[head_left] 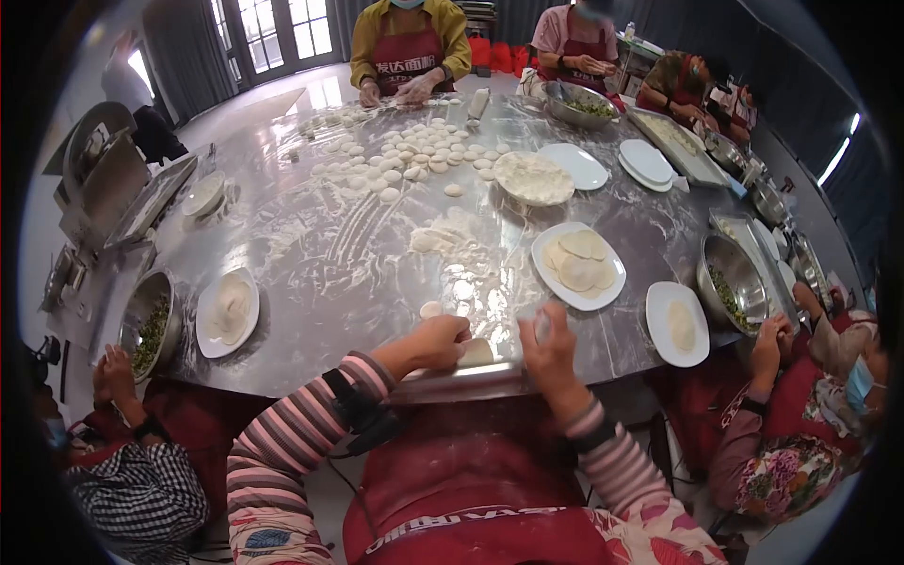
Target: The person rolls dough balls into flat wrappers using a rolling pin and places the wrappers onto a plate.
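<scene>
At the near edge of the metal table [311, 273], my left hand [436, 343] is closed, its fingers pinching the side of a thin dough wrapper [476, 353]. My right hand [552, 350] is wrapped round a short rolling pin [541, 327]; only its pale end shows above the fist, and the rest is hidden. The pin is lifted to the right of the wrapper. Just beyond my left hand lies a small dough piece [430, 309]. Ahead to the right, a white plate [554, 285] carries several flat round wrappers [581, 259].
Many dough pieces [377, 165] lie across the floured table. Beside them are a heaped flour bowl [534, 179] and an empty white plate [589, 168]. Co-workers at both sides have filling bowls [158, 315] [730, 282] and plates [226, 315] [676, 325]. Another person [410, 56] works opposite.
</scene>
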`<state>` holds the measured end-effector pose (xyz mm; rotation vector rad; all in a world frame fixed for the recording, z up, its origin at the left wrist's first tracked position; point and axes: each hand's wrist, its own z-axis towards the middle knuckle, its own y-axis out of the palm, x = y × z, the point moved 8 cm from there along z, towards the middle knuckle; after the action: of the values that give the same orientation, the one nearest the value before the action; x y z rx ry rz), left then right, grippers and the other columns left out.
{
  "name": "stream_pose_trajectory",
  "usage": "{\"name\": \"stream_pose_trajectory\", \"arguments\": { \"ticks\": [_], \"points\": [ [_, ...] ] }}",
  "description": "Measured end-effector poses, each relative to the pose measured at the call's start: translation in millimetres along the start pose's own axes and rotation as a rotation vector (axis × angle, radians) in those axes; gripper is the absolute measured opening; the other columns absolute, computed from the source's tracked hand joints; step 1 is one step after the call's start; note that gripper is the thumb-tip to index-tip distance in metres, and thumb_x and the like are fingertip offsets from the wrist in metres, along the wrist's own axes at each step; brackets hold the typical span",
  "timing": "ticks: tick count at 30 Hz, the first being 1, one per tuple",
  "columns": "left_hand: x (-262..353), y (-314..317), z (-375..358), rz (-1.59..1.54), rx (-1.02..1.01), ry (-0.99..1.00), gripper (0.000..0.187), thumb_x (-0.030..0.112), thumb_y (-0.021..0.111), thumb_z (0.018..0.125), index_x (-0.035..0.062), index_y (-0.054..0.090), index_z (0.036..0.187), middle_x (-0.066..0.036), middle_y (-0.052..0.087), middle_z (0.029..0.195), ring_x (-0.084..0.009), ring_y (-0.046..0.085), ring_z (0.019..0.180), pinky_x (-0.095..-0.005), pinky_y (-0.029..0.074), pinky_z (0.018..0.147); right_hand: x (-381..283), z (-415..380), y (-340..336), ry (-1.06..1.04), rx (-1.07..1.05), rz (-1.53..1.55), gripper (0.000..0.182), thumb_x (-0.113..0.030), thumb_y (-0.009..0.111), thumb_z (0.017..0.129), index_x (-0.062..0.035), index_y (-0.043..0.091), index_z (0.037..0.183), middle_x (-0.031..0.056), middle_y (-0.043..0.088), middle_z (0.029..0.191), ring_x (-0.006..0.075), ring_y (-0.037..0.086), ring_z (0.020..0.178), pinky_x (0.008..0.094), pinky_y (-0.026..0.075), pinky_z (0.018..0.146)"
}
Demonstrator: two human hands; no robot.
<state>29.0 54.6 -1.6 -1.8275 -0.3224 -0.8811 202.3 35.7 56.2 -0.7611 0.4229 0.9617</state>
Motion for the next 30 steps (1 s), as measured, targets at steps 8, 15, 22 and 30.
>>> {"name": "stream_pose_trajectory", "arguments": {
  "ticks": [8,15,22,30],
  "points": [
    [1.6,-6.2,21.1,0.105,0.085,0.051,0.017,0.016,0.055,0.079,0.0015,0.061,0.084,-0.02,0.063,0.082,-0.0358,0.061,0.08,-0.0413,0.046,0.071,-0.3,23.1,18.3,-0.134,-0.024,-0.057,0.034,-0.006,0.068,0.075,-0.0028,0.046,0.101,0.0193,0.056,0.079,0.0374,0.057,0.066,0.0396,0.046,0.058],
    [-4.2,-1.0,-2.2,-0.08,0.055,-0.064,0.017,0.012,0.053,0.079,0.0007,0.059,0.088,-0.019,0.063,0.082,-0.0319,0.062,0.079,-0.0391,0.047,0.071,2.0,7.9,8.2,-0.053,0.004,-0.03,0.03,-0.005,0.067,0.076,-0.0011,0.048,0.099,0.0204,0.057,0.081,0.0392,0.058,0.068,0.0402,0.047,0.06],
    [0.7,-3.8,24.2,0.053,0.089,0.033,0.015,0.013,0.055,0.078,0.0007,0.061,0.082,-0.018,0.063,0.077,-0.0308,0.061,0.075,-0.038,0.047,0.069,-1.4,30.2,26.6,-0.08,-0.066,-0.055,0.032,-0.008,0.067,0.076,-0.0023,0.047,0.1,0.0208,0.057,0.08,0.0408,0.057,0.073,0.0412,0.046,0.059],
    [3.1,-3.5,2.2,-0.029,0.093,-0.005,0.018,0.015,0.055,0.079,0.0,0.061,0.085,-0.02,0.063,0.083,-0.0326,0.061,0.08,-0.0391,0.046,0.071,-1.4,16.0,12.1,-0.021,-0.027,-0.022,0.032,-0.007,0.067,0.076,-0.0028,0.046,0.099,0.0196,0.056,0.076,0.0411,0.056,0.069,0.0417,0.045,0.058]
  ]
}}
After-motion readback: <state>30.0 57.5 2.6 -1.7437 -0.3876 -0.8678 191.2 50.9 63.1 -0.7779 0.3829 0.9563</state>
